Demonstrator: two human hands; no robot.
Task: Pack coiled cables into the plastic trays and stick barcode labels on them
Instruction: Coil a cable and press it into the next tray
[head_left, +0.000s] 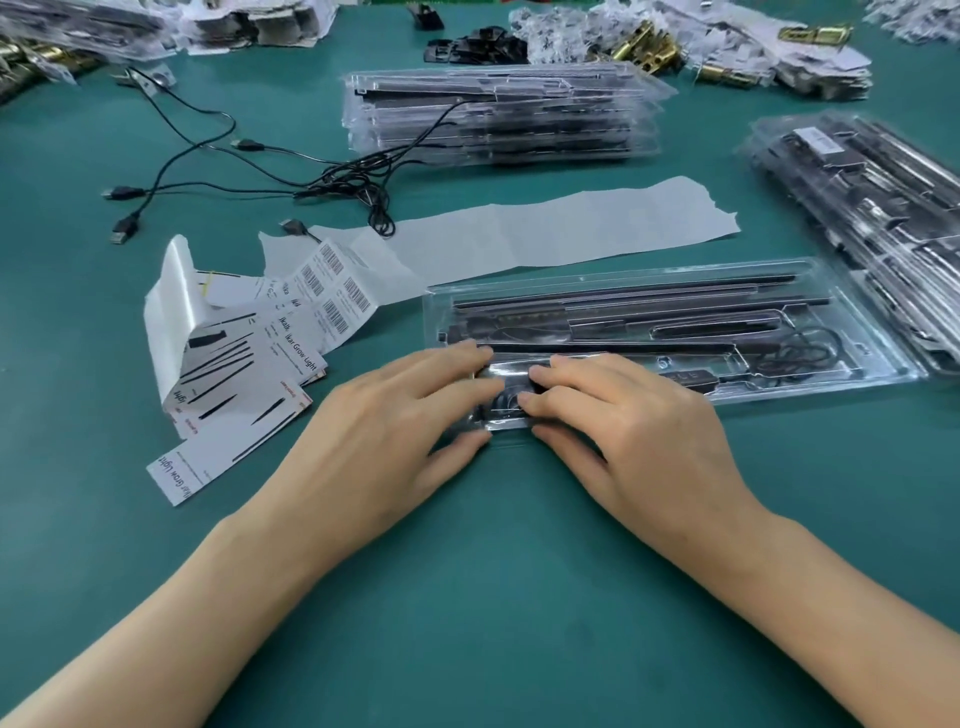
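Clear plastic tray (675, 332) lies at my one o'clock, its near left corner under both hands: my left hand (395, 421) and right hand (613, 431) press down with flat, spread fingers, gripping nothing. If I push unevenly, I reckon the coiled cable (506, 402) could spring out or the thin corner could buckle. My fingers hide that coil's seating; barcode labels (332, 291) wait at ten o'clock, print blurred
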